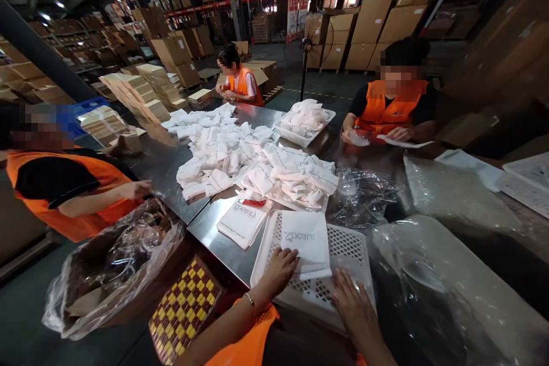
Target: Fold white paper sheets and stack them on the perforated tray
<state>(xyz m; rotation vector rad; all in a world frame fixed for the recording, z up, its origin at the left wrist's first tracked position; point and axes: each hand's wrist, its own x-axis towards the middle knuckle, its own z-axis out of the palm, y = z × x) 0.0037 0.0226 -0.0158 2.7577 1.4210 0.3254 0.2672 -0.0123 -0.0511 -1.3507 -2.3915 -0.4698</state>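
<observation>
A white bag with dark lettering lies over the white perforated plastic basket in front of me. My left hand lies palm down at the bag's lower left corner, fingers stretched onto it. My right hand is flat on the basket, its fingers spread beside a folded white strip at the bag's lower edge. Something clear, like thin plastic, shows near the right fingertips; its shape is unclear. Just beyond the basket is a stack of flat printed white bags, with a red-handled tool on top.
Heaped white packets cover the middle of the metal table. Clear plastic film and filled clear bags lie right. A lined carton and checkered stool stand left. Three co-workers in orange vests sit around.
</observation>
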